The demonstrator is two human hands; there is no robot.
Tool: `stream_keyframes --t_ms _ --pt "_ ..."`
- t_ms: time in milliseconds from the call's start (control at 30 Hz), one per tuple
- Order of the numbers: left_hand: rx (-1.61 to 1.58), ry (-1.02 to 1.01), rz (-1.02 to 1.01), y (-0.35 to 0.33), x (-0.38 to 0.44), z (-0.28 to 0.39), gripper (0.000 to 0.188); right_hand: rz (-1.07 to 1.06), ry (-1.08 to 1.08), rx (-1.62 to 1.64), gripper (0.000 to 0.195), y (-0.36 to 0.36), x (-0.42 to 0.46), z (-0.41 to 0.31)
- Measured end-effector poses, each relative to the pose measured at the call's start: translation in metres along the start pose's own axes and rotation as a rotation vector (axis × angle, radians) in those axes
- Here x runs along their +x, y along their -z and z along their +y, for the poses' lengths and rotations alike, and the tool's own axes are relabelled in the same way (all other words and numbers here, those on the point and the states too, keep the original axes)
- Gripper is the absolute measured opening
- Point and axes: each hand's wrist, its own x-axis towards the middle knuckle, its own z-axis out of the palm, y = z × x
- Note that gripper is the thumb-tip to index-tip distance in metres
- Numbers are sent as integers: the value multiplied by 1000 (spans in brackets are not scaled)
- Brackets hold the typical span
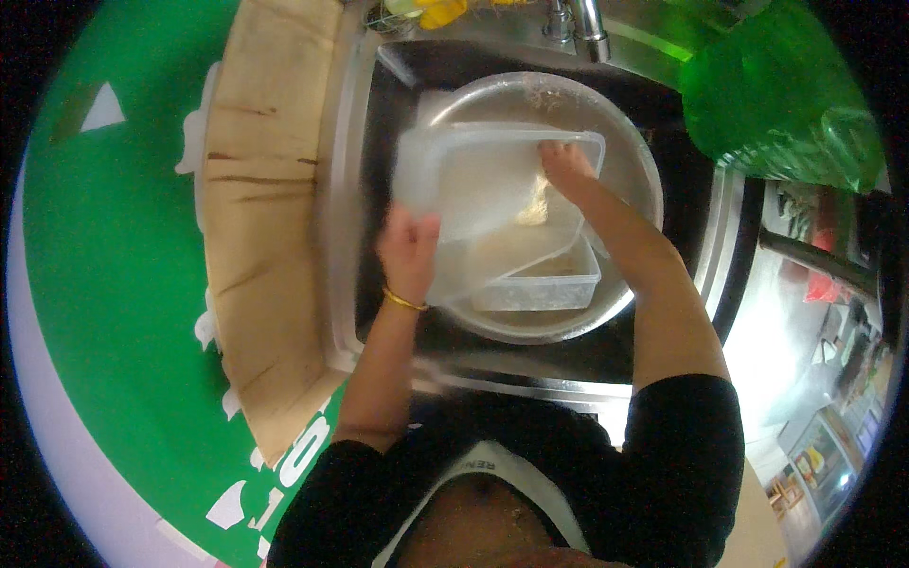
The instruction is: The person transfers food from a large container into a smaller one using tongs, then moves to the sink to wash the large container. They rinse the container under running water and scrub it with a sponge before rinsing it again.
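My left hand (410, 245), with a gold bangle at the wrist, grips the left side of a clear plastic container (483, 184); that side is blurred. My right hand (566, 167) reaches inside the container near its upper right corner, and its fingertips are partly hidden or blurred, so I cannot tell if they hold something. The container is tilted over a large round metal basin (643, 149) standing in a steel sink (346, 213). A second clear plastic container (543, 294) sits in the basin, partly covered by the first one.
A chrome faucet (593, 35) rises behind the basin. A green plastic bag (781, 99) lies at the back right. Left of the sink stands a wooden panel (266, 177) beside a green surface (128, 248). Yellow items (442, 11) sit at the back edge.
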Motion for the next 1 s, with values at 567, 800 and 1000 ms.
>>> stream_keyframes --t_ms 567,800,1000 --pt "58 -78 -67 -14 8 13 16 86 47 1514 39 105 -46 -161" --pt "79 -110 -34 -14 14 14 19 -94 -237 2156 32 185 -25 -165" --pt "132 -118 21 -14 3 1 29 160 -665 2928 30 221 -1 -99"
